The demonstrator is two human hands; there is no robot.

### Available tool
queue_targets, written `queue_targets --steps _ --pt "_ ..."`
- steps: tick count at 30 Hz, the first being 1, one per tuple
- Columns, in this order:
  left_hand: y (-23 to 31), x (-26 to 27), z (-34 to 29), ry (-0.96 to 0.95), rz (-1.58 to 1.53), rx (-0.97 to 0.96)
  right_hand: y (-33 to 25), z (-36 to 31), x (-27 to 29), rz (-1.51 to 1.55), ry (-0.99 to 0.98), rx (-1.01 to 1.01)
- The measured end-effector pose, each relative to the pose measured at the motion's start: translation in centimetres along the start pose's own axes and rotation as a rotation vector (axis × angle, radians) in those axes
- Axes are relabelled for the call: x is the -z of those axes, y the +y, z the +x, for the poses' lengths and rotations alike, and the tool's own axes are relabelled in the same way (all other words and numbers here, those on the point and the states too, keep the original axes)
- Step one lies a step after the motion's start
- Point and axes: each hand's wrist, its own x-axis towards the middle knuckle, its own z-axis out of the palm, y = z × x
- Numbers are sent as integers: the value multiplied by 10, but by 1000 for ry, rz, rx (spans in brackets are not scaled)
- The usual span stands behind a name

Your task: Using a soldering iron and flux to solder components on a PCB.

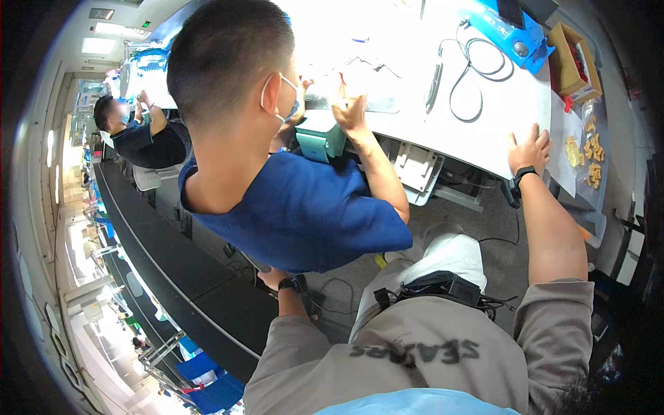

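My right hand (531, 149) rests on the near right edge of the white worktable (484, 138), its fingers spread and nothing in them. A dark band circles that wrist. Low behind a seated co-worker (297, 200) in a blue top and mask, my left hand (272, 279) appears closed at a grey edge, perhaps part of a seat; its grip is partly hidden. The co-worker's right hand (351, 114) is raised over the table beside a small red-tipped item and thin dark wires (373, 66). A pen-shaped tool (434, 86) on a black cable lies between that hand and mine.
A blue device (515, 41) stands at the table's far right, beside a cardboard box (575, 66). Yellowish parts (593, 153) in clear bags lie in a bin on the right. A black conveyor belt (173, 270) runs along the left. Another person (145, 138) sits further off.
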Motion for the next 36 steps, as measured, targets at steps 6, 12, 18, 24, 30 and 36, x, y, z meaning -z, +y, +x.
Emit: queue_targets --steps 6,12,18,24,30,36 --pt "8 2 -3 -1 -14 22 -1 2 -1 0 22 0" --pt "7 8 -3 -18 -31 38 -1 0 -1 -3 16 -2" --pt "17 10 -11 -45 -64 91 0 0 -1 -14 20 0" --pt "14 13 -8 -74 -20 68 -1 0 0 -3 13 5" --pt "16 12 -9 -63 13 65 -1 -1 1 -7 13 8" --pt "10 12 -4 -55 0 41 -1 0 -1 -22 9 3"
